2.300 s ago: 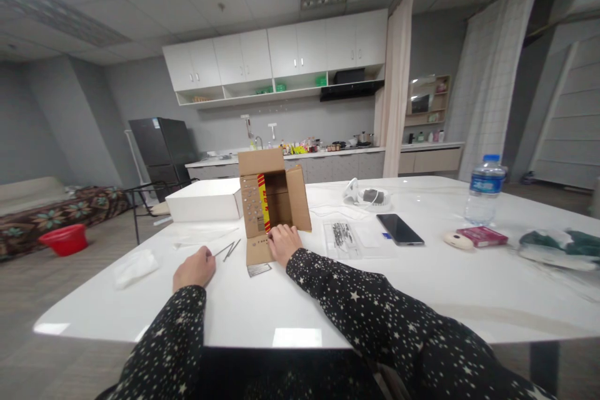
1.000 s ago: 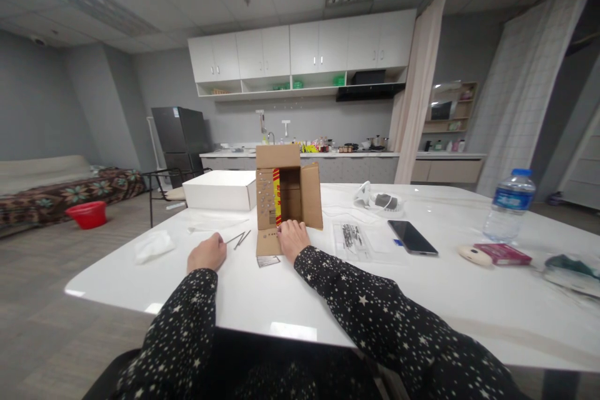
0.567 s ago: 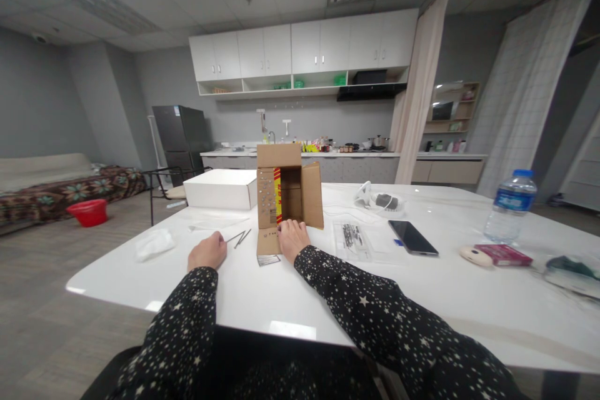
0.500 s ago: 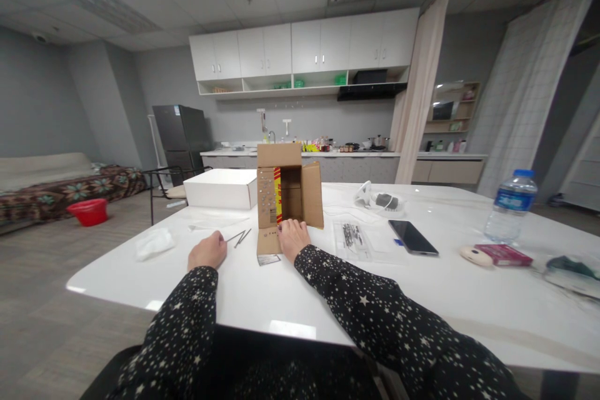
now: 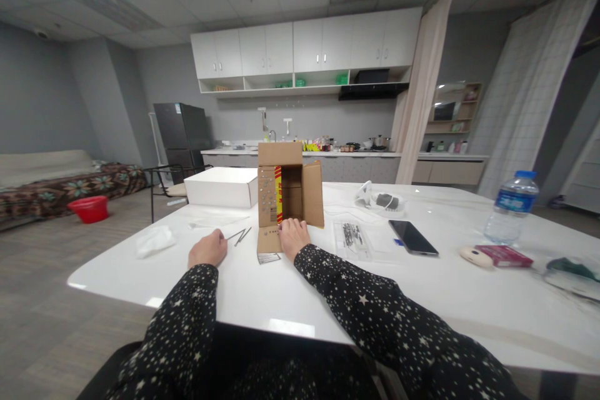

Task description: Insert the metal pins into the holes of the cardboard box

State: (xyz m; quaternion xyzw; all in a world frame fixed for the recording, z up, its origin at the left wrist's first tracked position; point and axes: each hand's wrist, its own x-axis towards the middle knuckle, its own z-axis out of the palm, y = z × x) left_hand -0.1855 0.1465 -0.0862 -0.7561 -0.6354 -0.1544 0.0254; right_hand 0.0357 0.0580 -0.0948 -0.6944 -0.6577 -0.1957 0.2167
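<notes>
A small cardboard box (image 5: 268, 200) stands with its opening facing me and its flaps spread. Small silvery dots cover its left flap, beside a red and yellow strip. My right hand (image 5: 294, 239) is curled over the lower front flap at the opening; its fingertips are partly hidden. To the left, my left hand (image 5: 207, 250) rests closed on the table, with a thin dark metal rod (image 5: 235, 235) sticking out from its fingertips. Similar thin rods (image 5: 242, 237) lie just right of it. More thin dark rods (image 5: 269, 258) lie in a row under the flap's front edge.
The white table (image 5: 262, 300) carries a white box (image 5: 220, 187), crumpled tissue (image 5: 155, 241), a clear case of small metal pieces (image 5: 354, 239), a phone (image 5: 412, 237), a white corded device (image 5: 382, 200), a water bottle (image 5: 510, 207) and a dark red packet (image 5: 509, 255).
</notes>
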